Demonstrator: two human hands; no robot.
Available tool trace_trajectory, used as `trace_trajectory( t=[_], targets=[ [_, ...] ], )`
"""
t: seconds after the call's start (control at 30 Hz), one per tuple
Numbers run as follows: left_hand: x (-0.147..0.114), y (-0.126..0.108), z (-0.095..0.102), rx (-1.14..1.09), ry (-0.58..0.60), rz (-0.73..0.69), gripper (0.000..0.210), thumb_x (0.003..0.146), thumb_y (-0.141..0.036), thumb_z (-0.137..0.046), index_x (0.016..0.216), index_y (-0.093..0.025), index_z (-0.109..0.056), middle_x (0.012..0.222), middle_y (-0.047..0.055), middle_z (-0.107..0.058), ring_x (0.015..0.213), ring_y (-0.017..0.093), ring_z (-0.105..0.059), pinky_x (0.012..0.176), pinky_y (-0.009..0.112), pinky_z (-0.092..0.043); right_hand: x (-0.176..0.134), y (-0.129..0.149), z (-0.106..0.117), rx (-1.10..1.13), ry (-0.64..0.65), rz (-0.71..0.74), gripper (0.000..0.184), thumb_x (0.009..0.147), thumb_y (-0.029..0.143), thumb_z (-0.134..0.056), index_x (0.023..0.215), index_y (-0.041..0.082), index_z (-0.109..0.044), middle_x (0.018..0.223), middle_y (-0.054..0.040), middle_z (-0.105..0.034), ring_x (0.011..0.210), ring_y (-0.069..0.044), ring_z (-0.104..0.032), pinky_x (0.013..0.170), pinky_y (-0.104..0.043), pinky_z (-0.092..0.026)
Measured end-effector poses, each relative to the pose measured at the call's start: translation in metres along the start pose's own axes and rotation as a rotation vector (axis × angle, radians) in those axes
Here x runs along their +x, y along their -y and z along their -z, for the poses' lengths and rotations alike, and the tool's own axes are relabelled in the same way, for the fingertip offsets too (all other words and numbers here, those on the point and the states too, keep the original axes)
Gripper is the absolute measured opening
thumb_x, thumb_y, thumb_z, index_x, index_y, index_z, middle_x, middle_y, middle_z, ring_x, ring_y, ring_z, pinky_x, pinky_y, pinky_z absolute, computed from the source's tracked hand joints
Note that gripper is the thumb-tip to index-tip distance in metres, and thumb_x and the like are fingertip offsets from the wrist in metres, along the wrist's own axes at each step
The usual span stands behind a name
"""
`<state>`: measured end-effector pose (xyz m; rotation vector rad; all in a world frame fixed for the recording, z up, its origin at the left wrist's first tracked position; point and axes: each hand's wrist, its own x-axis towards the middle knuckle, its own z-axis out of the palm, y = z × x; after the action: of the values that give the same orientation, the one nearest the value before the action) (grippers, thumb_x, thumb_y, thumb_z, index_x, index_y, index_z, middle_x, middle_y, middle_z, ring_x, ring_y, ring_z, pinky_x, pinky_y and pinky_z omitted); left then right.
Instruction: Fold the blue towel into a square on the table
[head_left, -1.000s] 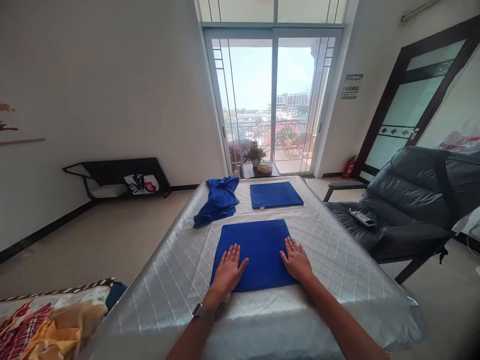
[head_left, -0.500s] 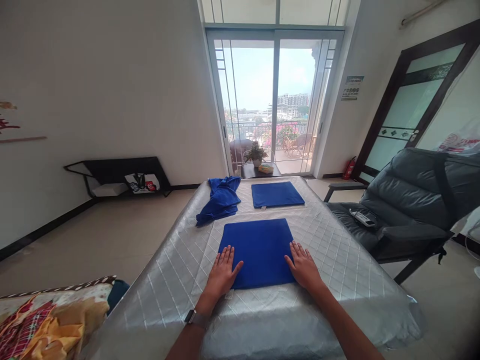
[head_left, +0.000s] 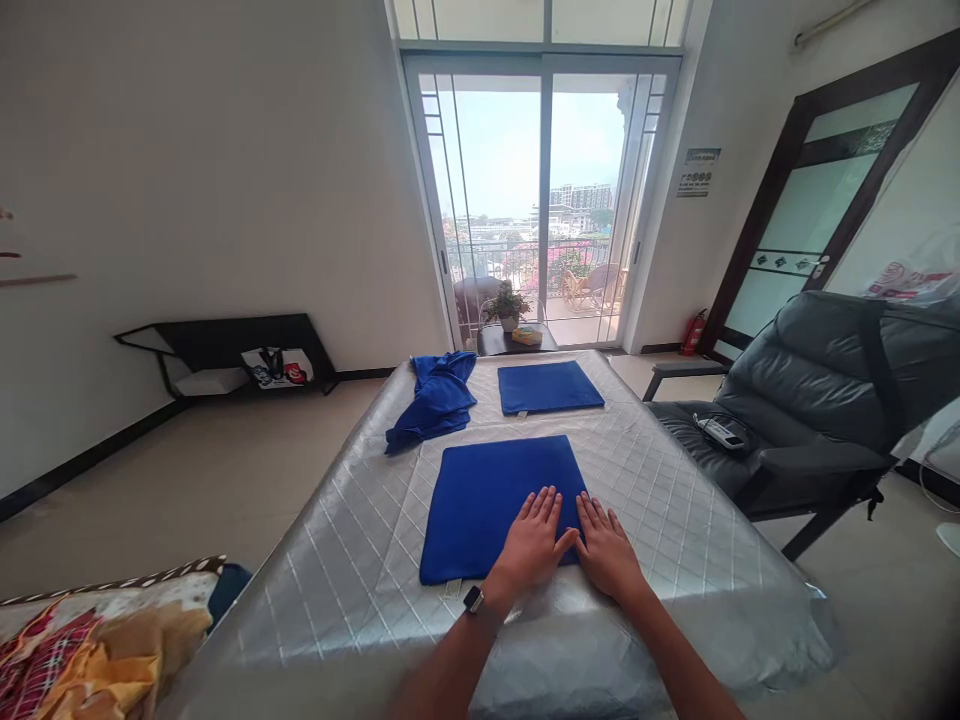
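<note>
A folded blue cloth (head_left: 480, 505) lies flat near the front of the silver quilted table cover (head_left: 322, 600). My left hand (head_left: 531, 540), with a watch on its wrist, rests palm down on the right part of this cloth, fingers stretched out. Just beside it, my right hand (head_left: 606, 545) lies flat along the cloth's right edge, and the two thumbs meet or nearly meet. Beyond them is a second blue folded cloth (head_left: 551, 387). A crumpled blue cloth (head_left: 435, 400) sits to its left.
On the right stands a dark padded armchair (head_left: 810, 400) with a power strip (head_left: 720, 433) on its seat. A small table with a potted plant (head_left: 507, 305) is behind the far edge. Colourful fabrics (head_left: 97, 640) lie at the lower left.
My left hand has slid right across the cloth, from its left edge to beside my right hand. The right hand has stayed near the right edge. The view has shifted slightly.
</note>
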<state>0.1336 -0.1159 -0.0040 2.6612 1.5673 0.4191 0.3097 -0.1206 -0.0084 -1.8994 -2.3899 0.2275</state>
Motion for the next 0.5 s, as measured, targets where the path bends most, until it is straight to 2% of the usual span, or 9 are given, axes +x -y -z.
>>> trace_trajectory(
  t=[0.1, 0.2, 0.33, 0.5],
  targets=[
    [0.013, -0.026, -0.009, -0.054, 0.002, -0.055, 0.065, 0.104, -0.051, -0.015, 0.158, -0.015, -0.023, 0.164, 0.007, -0.026, 0.153, 0.018, -0.018, 0.126, 0.042, -0.018, 0.001, -0.003, -0.004, -0.033, 0.010, 0.025, 0.061, 0.100, 0.033, -0.025, 0.159, 0.015, -0.020, 0.166, -0.0037, -0.014, 0.154, -0.021, -0.009, 0.125, -0.043, -0.010],
    [0.009, -0.025, -0.011, -0.061, 0.021, -0.012, 0.065, 0.104, -0.051, -0.014, 0.158, -0.016, -0.022, 0.164, 0.006, -0.026, 0.153, 0.018, -0.017, 0.126, 0.042, -0.019, 0.002, -0.004, -0.006, -0.029, -0.008, 0.029, 0.061, 0.100, 0.035, -0.025, 0.159, 0.017, -0.021, 0.166, -0.0035, -0.014, 0.154, -0.021, -0.011, 0.125, -0.044, -0.012],
    [-0.015, -0.001, -0.008, -0.036, 0.060, 0.034, 0.065, 0.103, -0.053, -0.013, 0.158, -0.019, -0.021, 0.165, 0.004, -0.023, 0.153, 0.019, -0.017, 0.126, 0.043, -0.019, 0.002, -0.001, -0.005, 0.004, -0.021, -0.001, 0.068, 0.101, 0.050, -0.023, 0.159, 0.014, -0.019, 0.166, -0.0045, -0.015, 0.154, -0.021, -0.012, 0.125, -0.045, -0.011],
    [-0.065, 0.044, -0.004, 0.070, 0.072, 0.120, 0.061, 0.104, -0.052, -0.018, 0.159, -0.025, -0.014, 0.165, 0.002, -0.021, 0.153, 0.021, -0.019, 0.125, 0.045, -0.022, 0.001, -0.001, -0.004, 0.061, -0.032, -0.005, 0.070, 0.102, 0.055, -0.020, 0.160, 0.016, -0.016, 0.166, -0.0034, -0.014, 0.154, -0.021, -0.011, 0.126, -0.044, -0.007]
  ],
)
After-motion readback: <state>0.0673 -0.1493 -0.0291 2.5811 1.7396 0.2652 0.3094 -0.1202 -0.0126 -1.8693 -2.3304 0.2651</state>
